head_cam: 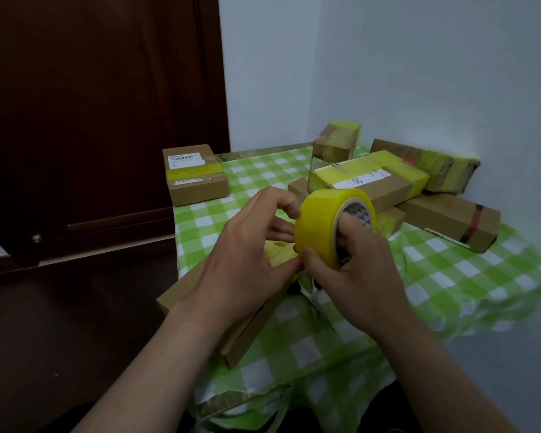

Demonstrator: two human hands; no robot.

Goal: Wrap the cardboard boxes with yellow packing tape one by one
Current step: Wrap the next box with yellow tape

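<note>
- My hands hide much of the long, flat cardboard box at the near left edge of the table. I can't make out a loose tape end.
- My right hand hooks its fingers through the core of the yellow tape roll, thumb on the outside. My left hand curls its fingertips onto the roll's outer face, just above that box.
- The roll is glossy and translucent, and the table's cloth is green-and-white check.
- Yellow-banded boxes are piled by the wall.
</note>
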